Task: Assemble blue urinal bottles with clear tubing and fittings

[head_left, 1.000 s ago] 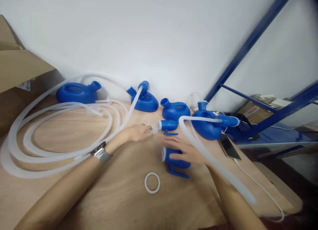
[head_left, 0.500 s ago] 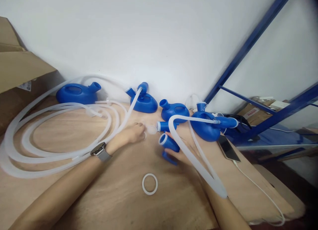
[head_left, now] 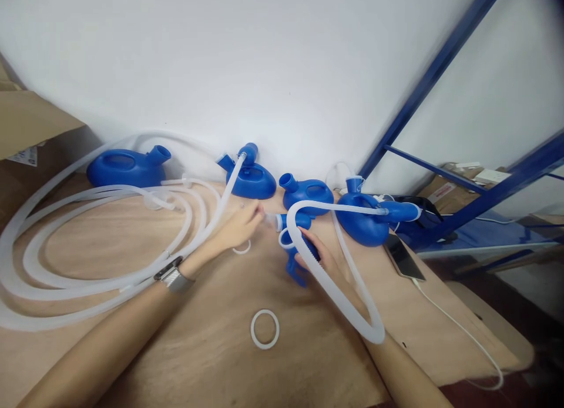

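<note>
My left hand (head_left: 240,227), with a watch on the wrist, has its fingertips pinched at a small translucent piece (head_left: 270,220), blurred and partly hidden. Just below that hand a white ring (head_left: 242,249) shows in part on the table. My right hand (head_left: 325,256) is wrapped round a blue tubular fitting (head_left: 288,247) whose white-rimmed mouth faces left; a blue tab (head_left: 297,274) hangs beneath it. A translucent hose (head_left: 332,290) loops in front of this hand. Behind the fitting lies another blue tubular fitting (head_left: 296,222). A second white ring (head_left: 265,329) lies flat nearer me.
Along the wall stand several blue handled bottles (head_left: 127,168). Coiled translucent hose (head_left: 70,288) covers the left of the table (head_left: 198,349). A cardboard box (head_left: 39,123) is at far left. On the right are a phone (head_left: 404,256) with its cable and a blue metal frame (head_left: 434,82).
My left hand has risen slightly away from me, and its fingertips now meet the translucent piece. The ring beside it shows more. My right hand has tilted the blue fitting more upright.
</note>
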{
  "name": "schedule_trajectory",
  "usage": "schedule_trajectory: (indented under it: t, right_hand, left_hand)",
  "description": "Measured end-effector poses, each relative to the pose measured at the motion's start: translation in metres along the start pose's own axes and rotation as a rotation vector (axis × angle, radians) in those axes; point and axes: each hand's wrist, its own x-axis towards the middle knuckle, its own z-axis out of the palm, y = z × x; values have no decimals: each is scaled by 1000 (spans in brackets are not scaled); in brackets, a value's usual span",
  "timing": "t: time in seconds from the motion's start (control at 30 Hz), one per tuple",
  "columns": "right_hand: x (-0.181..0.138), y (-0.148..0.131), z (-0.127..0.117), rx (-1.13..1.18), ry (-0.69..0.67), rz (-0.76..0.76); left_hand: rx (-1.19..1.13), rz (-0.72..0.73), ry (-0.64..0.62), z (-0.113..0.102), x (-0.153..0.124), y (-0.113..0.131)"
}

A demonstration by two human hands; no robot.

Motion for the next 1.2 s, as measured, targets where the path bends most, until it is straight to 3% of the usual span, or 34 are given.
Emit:
schedule_trajectory:
  t: [0.07, 0.17, 0.27, 0.4, 0.6, 0.9, 1.2]
  right_hand:
    - [-1, 0, 2, -104, 33, -88]
    - [-6, 1, 6, -307, 105, -270]
    - [-12, 4, 13, -489, 217, -482]
    - [-16, 6, 20, -598, 350, -616]
    - [-21, 2, 19, -708, 399, -717]
    - [-28, -6, 12, -471, 365, -703]
    - [-30, -3, 9, -590, 259, -652]
  left_hand:
    - [-252, -129, 126, -5, 1, 17]
    - [-446, -252, 89, 6, -6, 38]
    - [-431, -198, 1, 26, -18, 52]
    - [-414, -85, 95, 45, -33, 64]
    - [-591, -113, 50, 53, -46, 72]
    - [-526, -42, -54, 44, -59, 93]
    - [-467, -104, -38, 51, -58, 79]
